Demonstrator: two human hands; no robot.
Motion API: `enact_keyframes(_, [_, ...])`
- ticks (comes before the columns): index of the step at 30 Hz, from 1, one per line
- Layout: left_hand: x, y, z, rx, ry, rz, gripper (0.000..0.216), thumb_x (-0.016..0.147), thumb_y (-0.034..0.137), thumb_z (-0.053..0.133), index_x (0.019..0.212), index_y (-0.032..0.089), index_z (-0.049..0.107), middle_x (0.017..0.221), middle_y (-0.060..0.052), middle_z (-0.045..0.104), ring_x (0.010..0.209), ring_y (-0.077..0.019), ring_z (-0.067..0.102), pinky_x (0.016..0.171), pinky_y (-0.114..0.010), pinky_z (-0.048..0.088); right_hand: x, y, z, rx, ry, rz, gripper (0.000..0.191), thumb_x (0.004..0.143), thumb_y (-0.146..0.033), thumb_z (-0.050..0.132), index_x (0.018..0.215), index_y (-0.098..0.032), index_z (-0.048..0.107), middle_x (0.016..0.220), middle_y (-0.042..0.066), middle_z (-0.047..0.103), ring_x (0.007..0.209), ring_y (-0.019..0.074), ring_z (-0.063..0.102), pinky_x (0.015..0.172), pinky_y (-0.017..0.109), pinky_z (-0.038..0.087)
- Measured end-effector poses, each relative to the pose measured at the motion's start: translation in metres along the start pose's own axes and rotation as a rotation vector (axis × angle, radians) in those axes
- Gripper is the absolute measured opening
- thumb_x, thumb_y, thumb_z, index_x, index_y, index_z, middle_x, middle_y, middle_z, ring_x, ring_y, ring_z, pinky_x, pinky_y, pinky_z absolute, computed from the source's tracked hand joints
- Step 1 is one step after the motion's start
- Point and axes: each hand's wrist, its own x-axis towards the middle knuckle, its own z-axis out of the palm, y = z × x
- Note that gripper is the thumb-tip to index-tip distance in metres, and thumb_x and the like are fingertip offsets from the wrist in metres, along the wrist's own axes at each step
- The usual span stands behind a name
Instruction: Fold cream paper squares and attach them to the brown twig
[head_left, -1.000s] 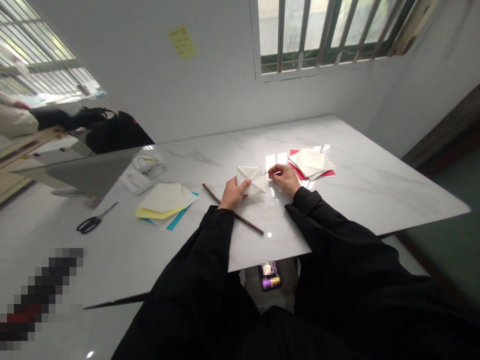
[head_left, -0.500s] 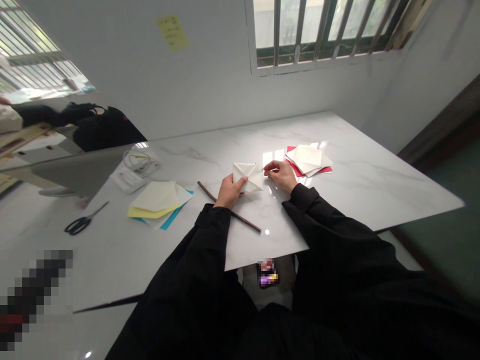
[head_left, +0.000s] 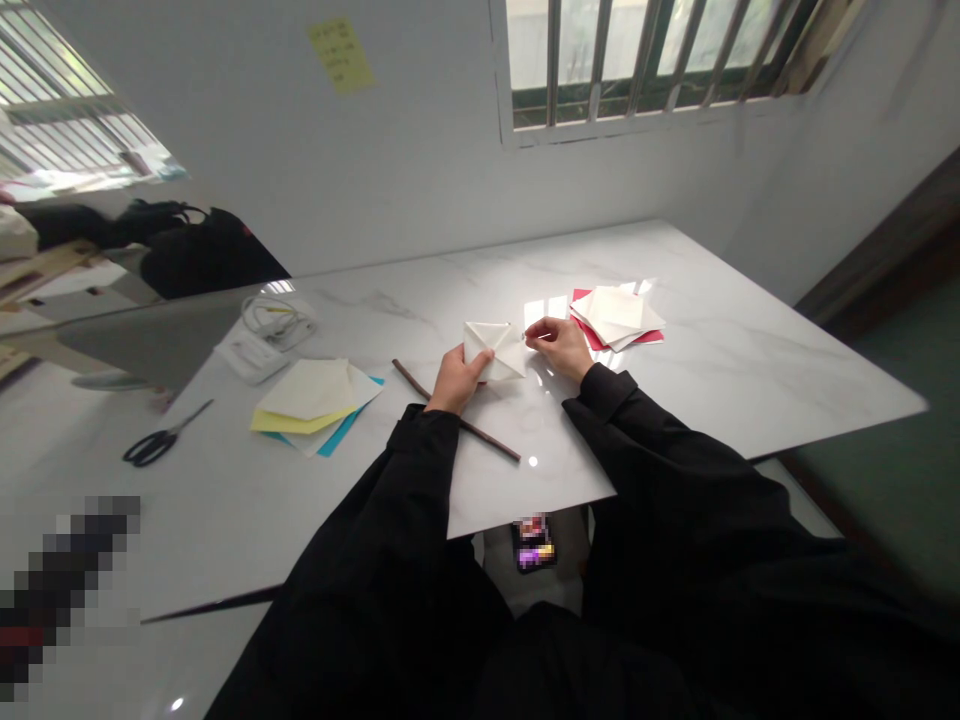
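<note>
My left hand [head_left: 455, 380] is closed on a folded piece of cream paper [head_left: 495, 352], thumb on top, crease lines meeting near its middle. Just to the right of the paper, my right hand [head_left: 559, 345] has thumb and fingertips pinched together. Whatever is in that pinch is too small to make out, and I cannot tell whether the fingertips touch the paper's edge. A thin brown stick [head_left: 491, 440] lies slanted on the table, passing beneath my left wrist.
Cream and red paper sheets [head_left: 616, 312] lie right of my right hand. On the left are cream, yellow and blue sheets [head_left: 311, 390], black-handled scissors [head_left: 166, 435] and a white case with a cable [head_left: 259, 345]. The table's front edge [head_left: 532, 517] is close to my lap.
Both hands keep practically the same pose around the folded paper. The whole view has shifted slightly; nothing has been let go or picked up.
</note>
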Motion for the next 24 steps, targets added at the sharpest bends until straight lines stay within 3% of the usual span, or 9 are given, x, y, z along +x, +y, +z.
enact_keyframes(24, [-0.0022, 0.0047, 0.0015, -0.005, 0.000, -0.026, 0.046, 0.074, 0.045, 0.081, 0.104, 0.011, 0.073, 0.089, -0.008, 0.075, 0.071, -0.0186, 0.066, 0.057, -0.024, 0.052, -0.0006, -0.0027, -0.0014, -0.033, -0.015, -0.011, 0.011, 0.080, -0.019, 0.073, 0.089, -0.019, 0.079, 0.092, 0.004, 0.081, 0.082, 0.0191, 0.075, 0.084, 0.034, 0.061])
